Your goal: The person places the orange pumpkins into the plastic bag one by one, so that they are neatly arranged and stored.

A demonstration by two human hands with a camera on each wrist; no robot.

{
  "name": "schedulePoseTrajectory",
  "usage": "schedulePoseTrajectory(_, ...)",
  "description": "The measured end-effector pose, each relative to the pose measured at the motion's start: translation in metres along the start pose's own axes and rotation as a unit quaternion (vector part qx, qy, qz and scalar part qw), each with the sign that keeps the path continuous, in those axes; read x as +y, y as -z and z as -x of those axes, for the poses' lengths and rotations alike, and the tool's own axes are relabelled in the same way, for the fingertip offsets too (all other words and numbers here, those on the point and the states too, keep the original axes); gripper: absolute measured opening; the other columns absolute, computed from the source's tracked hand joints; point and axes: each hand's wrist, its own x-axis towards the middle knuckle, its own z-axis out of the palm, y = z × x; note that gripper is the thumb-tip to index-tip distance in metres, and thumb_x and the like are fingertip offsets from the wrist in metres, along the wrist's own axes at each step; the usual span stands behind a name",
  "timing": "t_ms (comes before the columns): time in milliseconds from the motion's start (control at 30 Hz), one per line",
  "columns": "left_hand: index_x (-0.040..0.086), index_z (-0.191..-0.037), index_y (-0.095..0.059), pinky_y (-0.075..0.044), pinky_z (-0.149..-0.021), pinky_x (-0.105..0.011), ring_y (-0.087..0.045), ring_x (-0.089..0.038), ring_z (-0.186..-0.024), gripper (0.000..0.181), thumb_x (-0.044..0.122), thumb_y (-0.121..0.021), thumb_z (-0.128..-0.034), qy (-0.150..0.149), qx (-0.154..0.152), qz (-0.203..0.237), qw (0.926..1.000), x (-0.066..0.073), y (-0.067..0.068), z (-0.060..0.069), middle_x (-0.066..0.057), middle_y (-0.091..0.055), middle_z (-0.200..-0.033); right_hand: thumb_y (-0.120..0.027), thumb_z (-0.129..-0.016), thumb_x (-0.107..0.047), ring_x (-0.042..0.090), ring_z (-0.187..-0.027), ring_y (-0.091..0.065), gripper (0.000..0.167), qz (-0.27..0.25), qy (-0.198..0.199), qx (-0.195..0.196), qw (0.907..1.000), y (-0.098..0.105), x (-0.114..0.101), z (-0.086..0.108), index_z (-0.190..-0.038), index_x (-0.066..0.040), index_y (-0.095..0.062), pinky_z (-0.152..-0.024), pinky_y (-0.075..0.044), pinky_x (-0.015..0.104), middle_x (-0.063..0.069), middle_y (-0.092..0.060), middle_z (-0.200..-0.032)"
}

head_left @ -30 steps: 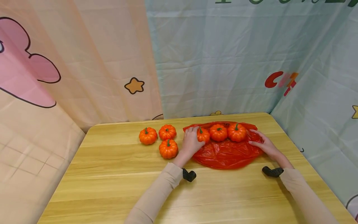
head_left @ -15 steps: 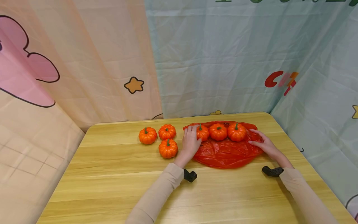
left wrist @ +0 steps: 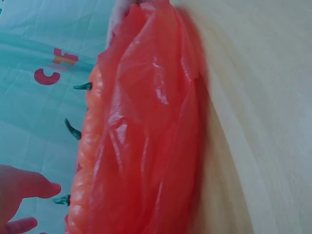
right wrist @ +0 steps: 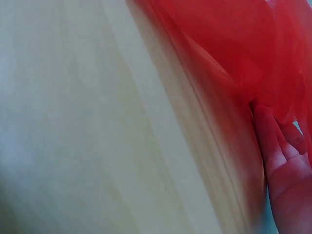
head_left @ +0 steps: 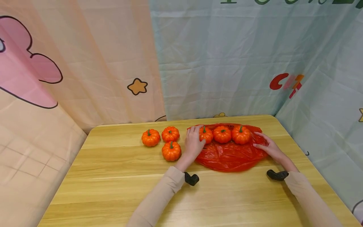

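A red plastic bag [head_left: 231, 157] lies on the table, with three small orange pumpkins in a row along its far part. My left hand [head_left: 193, 144] is at the leftmost pumpkin [head_left: 206, 136], thumb and fingers spread at its left side and partly hiding it. In the left wrist view, the thumb and a finger of this hand [left wrist: 19, 197] appear close to a green stem. My right hand [head_left: 270, 147] rests at the bag's right edge, thumb and fingers apart. Red film partly covers its fingers [right wrist: 267, 134] in the right wrist view.
Three more orange pumpkins stand on the bare wood left of the bag: one farthest left [head_left: 151, 137], one behind [head_left: 170, 134] and one in front [head_left: 171, 151]. The wooden table [head_left: 113, 189] meets printed cloth walls [head_left: 215, 72] at its back.
My left thumb has drawn back from the front of the leftmost pumpkin, and the hand has eased slightly left. The right hand and the pumpkins stay in place.
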Motion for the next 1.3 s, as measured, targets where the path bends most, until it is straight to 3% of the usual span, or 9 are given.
schedulePoseTrajectory(333, 0.009, -0.128, -0.057, -0.05, -0.095, -0.045, -0.055, -0.033, -0.114, 0.053, 0.008, -0.077, -0.079, 0.016, 0.031, 0.047, 0.9983, -0.01, 0.028, -0.002, -0.014, -0.06, -0.123, -0.056, -0.097, -0.023, -0.009, -0.112, -0.031, 0.062, 0.027, -0.01, 0.003, 0.9996, 0.001, 0.001, 0.0, -0.15, -0.008, -0.027, -0.085, -0.035, 0.001, 0.028, -0.017, -0.15)
schedulePoseTrajectory(433, 0.008, -0.127, -0.058, -0.048, -0.097, -0.047, -0.055, -0.034, -0.115, 0.052, 0.007, -0.077, -0.0783, 0.016, 0.051, 0.046, 0.9975, -0.016, 0.036, -0.002, -0.014, -0.061, -0.122, -0.056, -0.097, -0.025, 0.012, -0.124, -0.033, 0.063, 0.03, -0.024, 0.001, 0.9993, 0.001, -0.001, -0.001, -0.151, -0.009, -0.025, -0.084, -0.035, 0.001, 0.028, -0.015, -0.152)
schedulePoseTrajectory(533, 0.008, -0.127, -0.058, -0.047, -0.098, -0.047, -0.055, -0.035, -0.116, 0.052, 0.006, -0.077, -0.0781, 0.023, 0.063, 0.052, 0.9963, -0.021, 0.044, 0.0, -0.015, -0.061, -0.123, -0.056, -0.097, -0.026, 0.035, -0.13, -0.025, 0.064, 0.032, -0.033, -0.003, 0.9989, 0.001, -0.002, 0.0, -0.151, -0.01, -0.024, -0.084, -0.035, 0.0, 0.03, -0.013, -0.153)
schedulePoseTrajectory(633, 0.009, -0.127, -0.059, -0.047, -0.098, -0.048, -0.055, -0.035, -0.116, 0.053, 0.005, -0.076, -0.0773, 0.028, 0.076, 0.061, 0.9949, -0.028, 0.052, 0.004, -0.014, -0.061, -0.124, -0.056, -0.097, -0.026, 0.042, -0.131, -0.021, 0.065, 0.03, -0.036, -0.003, 0.9989, 0.001, -0.002, 0.0, -0.151, -0.009, -0.024, -0.084, -0.034, 0.0, 0.03, -0.013, -0.153)
schedulePoseTrajectory(733, 0.008, -0.127, -0.059, -0.046, -0.097, -0.05, -0.054, -0.037, -0.115, 0.054, 0.004, -0.077, -0.0759, 0.026, 0.089, 0.067, 0.9934, -0.035, 0.06, 0.009, -0.014, -0.061, -0.124, -0.056, -0.097, -0.026, 0.034, -0.13, -0.025, 0.064, 0.032, -0.032, -0.001, 0.999, 0.002, -0.001, -0.001, -0.151, -0.01, -0.025, -0.084, -0.034, 0.0, 0.03, -0.014, -0.153)
schedulePoseTrajectory(967, 0.007, -0.124, -0.06, -0.045, -0.097, -0.05, -0.056, -0.037, -0.114, 0.052, 0.005, -0.078, -0.0756, 0.022, 0.13, 0.06, 0.9894, -0.056, 0.077, 0.018, -0.015, -0.062, -0.122, -0.056, -0.097, -0.023, -0.01, -0.112, -0.03, 0.061, 0.028, -0.006, 0.004, 0.9996, 0.001, -0.001, 0.001, -0.15, -0.009, -0.027, -0.085, -0.037, 0.001, 0.026, -0.018, -0.15)
schedulePoseTrajectory(1167, 0.005, -0.121, -0.062, -0.045, -0.091, -0.048, -0.056, -0.036, -0.106, 0.049, 0.005, -0.078, -0.0742, 0.032, 0.176, 0.057, 0.9823, -0.08, 0.09, 0.023, -0.016, -0.063, -0.118, -0.056, -0.097, -0.022, -0.015, -0.108, -0.031, 0.061, 0.021, -0.001, 0.002, 0.9998, 0.001, -0.002, 0.002, -0.15, -0.009, -0.027, -0.084, -0.039, 0.001, 0.026, -0.018, -0.148)
schedulePoseTrajectory(1300, 0.004, -0.119, -0.062, -0.042, -0.094, -0.048, -0.055, -0.036, -0.107, 0.049, 0.006, -0.078, -0.0733, 0.04, 0.203, 0.064, 0.9762, -0.097, 0.097, 0.026, -0.017, -0.063, -0.117, -0.056, -0.097, -0.022, -0.014, -0.108, -0.031, 0.061, 0.022, -0.003, 0.001, 0.9998, 0.001, -0.001, 0.001, -0.15, -0.01, -0.027, -0.084, -0.039, 0.001, 0.025, -0.018, -0.148)
